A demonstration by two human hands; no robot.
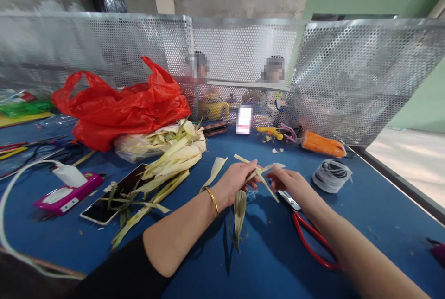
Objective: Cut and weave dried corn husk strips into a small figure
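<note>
Scissors (295, 205): metal with red handles, flat on the blue table (278, 252), partly hidden by the right arm.
Left hand (236, 181): left of the scissors, closed, gripping pale husk strips (261, 171) between thumb and fingers.
Right hand (287, 178): just past the scissors' tips, thumb and finger pinching the end of one strip. Whether it touches the blades, nobody can tell.
Husk strips: between the two hands, a little past the scissors' tips, crossing each other.
Hanging husk (239, 213): left of the scissors, pointing down under the left hand, with a bit of thin thread (252, 193) near its top.
Husk pile (181, 157): far left of the scissors, its ends over a dark phone (107, 201).
String roll (332, 176): right of the scissors and farther back.
Strip trouble: they look thin and dry, so a hard pull might split them, and a loose pinch might let the crossing slip.
Scissors trouble: the tips are so near the right hand that a quick move could poke a finger.
Thread trouble: it might snag on a finger and get knotted.
</note>
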